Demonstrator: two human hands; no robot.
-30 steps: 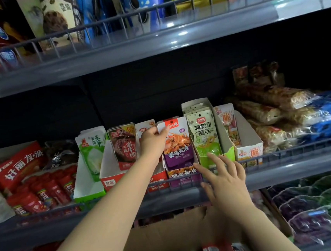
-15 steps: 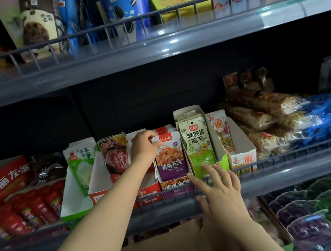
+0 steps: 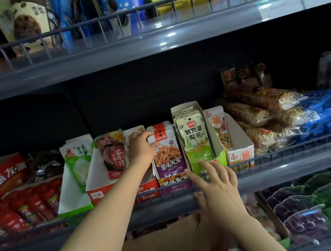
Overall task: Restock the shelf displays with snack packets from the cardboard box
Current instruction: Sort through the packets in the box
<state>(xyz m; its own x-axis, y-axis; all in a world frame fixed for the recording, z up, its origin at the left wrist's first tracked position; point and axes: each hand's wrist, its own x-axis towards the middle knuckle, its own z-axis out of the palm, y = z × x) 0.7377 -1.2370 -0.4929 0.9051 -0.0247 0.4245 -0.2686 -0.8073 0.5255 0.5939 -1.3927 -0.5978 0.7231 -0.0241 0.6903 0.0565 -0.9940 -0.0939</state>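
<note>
On the middle shelf, my left hand (image 3: pixel 141 148) grips the upper left edge of the front purple squid packet (image 3: pixel 167 155), which stands in its purple display box (image 3: pixel 176 183). My right hand (image 3: pixel 217 187) has its fingers spread, fingertips touching the lower front of the green display box (image 3: pixel 221 160) that holds the green quail-egg packets (image 3: pixel 195 138). The cardboard box (image 3: pixel 172 244) sits below the shelf edge at the bottom, with a few packets showing inside.
A wire rail (image 3: pixel 284 150) runs along the shelf front. Left of my hands stand a red box with brown beef packets (image 3: pixel 112 152) and a green box with bamboo-shoot packets (image 3: pixel 79 160). To the right is an orange-packet box (image 3: pixel 240 154), then stacked noodle bags (image 3: pixel 260 114). The upper shelf (image 3: pixel 153 51) overhangs.
My left hand has curled its fingers round the top edge of the purple packet. My right hand has stayed at the green box front. The camera view shifted slightly upward.
</note>
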